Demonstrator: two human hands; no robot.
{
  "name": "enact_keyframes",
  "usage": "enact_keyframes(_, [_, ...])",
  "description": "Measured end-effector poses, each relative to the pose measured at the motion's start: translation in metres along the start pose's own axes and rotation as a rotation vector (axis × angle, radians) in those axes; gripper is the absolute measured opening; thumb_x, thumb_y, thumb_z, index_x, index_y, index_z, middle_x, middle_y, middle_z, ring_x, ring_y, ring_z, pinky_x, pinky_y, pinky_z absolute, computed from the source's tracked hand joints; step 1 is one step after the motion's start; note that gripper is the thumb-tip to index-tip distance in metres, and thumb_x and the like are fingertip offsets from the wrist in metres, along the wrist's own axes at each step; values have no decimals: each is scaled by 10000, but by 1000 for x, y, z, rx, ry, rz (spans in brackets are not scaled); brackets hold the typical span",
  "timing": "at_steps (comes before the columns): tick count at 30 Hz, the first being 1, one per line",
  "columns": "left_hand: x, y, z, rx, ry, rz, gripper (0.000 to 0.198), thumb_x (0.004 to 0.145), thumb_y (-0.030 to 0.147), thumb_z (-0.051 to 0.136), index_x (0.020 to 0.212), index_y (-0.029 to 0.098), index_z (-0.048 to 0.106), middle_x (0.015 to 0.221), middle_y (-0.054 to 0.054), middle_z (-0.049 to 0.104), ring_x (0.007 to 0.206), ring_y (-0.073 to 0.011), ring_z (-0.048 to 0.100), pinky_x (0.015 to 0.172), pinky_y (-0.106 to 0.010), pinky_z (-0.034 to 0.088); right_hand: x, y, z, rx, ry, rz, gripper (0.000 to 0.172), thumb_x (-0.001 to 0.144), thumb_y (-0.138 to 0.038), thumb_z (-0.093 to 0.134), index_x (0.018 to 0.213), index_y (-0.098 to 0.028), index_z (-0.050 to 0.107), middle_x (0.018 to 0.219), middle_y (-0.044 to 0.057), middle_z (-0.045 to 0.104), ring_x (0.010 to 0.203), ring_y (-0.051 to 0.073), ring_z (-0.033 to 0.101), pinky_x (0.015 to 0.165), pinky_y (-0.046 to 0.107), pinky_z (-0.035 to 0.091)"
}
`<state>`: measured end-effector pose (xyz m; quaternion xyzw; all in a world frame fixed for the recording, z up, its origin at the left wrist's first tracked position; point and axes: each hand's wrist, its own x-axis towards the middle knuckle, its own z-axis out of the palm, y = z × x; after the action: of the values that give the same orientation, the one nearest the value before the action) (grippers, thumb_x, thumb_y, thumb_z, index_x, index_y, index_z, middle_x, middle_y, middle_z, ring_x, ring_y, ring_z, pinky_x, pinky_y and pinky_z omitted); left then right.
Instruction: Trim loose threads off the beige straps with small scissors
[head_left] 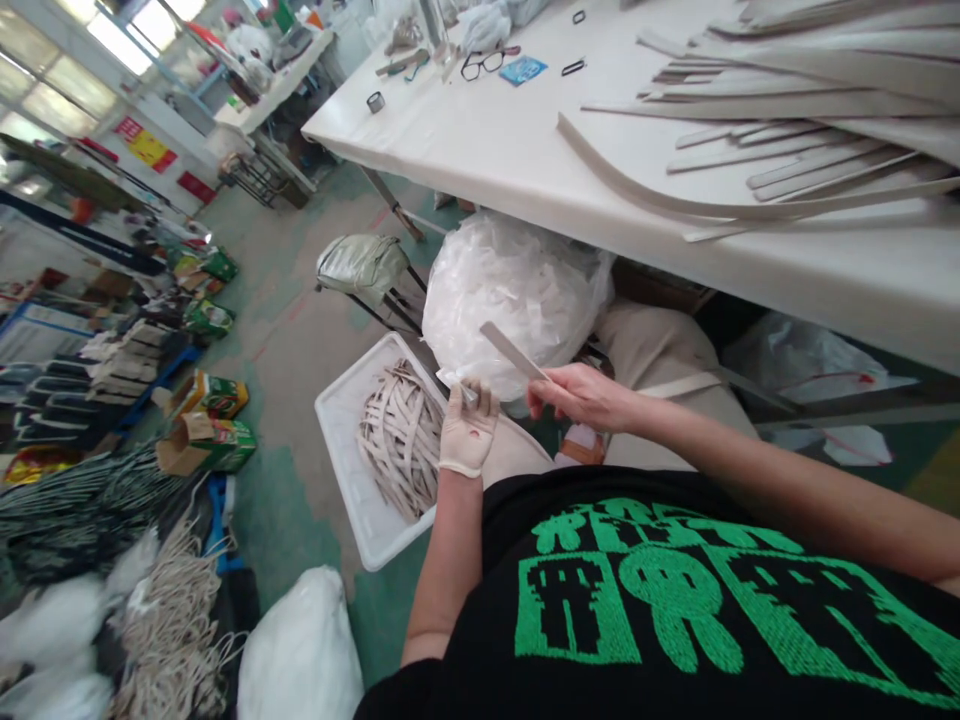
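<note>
Strip (508,352) held over the lap, long axis slanting up-left from the hands | right hand (581,397) fingers pinch its near end | gloved left hand (466,428) curled at its underside, equally near | tray (346,470) lower-left

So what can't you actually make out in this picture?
- Head view: what the gloved left hand pinches, hidden by its fingers.
- The strip end, behind the right hand.
- The white tray near edge, behind the arm.
- The blue card print, too small.
</note>
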<state>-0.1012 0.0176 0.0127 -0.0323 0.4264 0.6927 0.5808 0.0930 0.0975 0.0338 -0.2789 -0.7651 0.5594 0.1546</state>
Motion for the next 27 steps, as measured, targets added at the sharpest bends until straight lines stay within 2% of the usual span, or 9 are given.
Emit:
enact_keyframes(2, [1,2,0,-49,16,-2,421,1084,307,405,849,217,742,795,5,761,750,-102,715,844,-259,559,-13,2,11,-101,-130,43,494,1011,-490,391,785,-168,690,781,52,736,604,136,578,600,252,408])
enact_keyframes(4, [3,-1,-1,-76,1,13,413,1080,323,420,846,219,744,790,4,766,773,-107,722,865,-262,564,-23,3,22,-135,-223,60,512,1008,-488,377,758,-173,694,750,53,733,614,152,583,622,271,389])
enact_keyframes(7, [7,-6,-1,-58,-33,36,335,1049,362,509,863,231,756,829,8,775,844,-125,733,939,-291,560,-30,6,32,-119,-274,55,512,1013,-470,360,761,-175,694,765,59,744,664,176,616,666,285,391])
enact_keyframes(10, [6,-9,2,-54,-35,37,312,1038,372,536,870,238,761,849,14,777,861,-127,731,967,-304,553,-31,9,35,-124,-277,62,505,1016,-450,351,769,-175,695,783,61,752,686,182,631,680,284,394])
enact_keyframes(16, [-2,-11,13,-122,22,-5,424,1082,310,424,829,219,752,820,23,769,797,-98,719,930,-268,558,-24,10,34,-138,-265,119,511,1005,-467,355,772,-171,700,778,60,748,648,168,593,658,274,386])
enact_keyframes(23, [12,-16,-1,25,-32,78,264,1024,407,561,992,238,761,957,-17,793,964,-161,742,993,-322,558,-25,11,34,-122,-210,125,514,1002,-472,370,749,-170,699,762,56,733,651,166,586,660,271,388])
enact_keyframes(27, [18,-18,-3,94,-17,92,270,1002,447,595,1096,249,753,1070,-33,792,1065,-177,730,1010,-313,553,-26,14,35,-117,-180,122,515,1010,-467,365,763,-169,706,767,63,735,658,173,602,661,275,395])
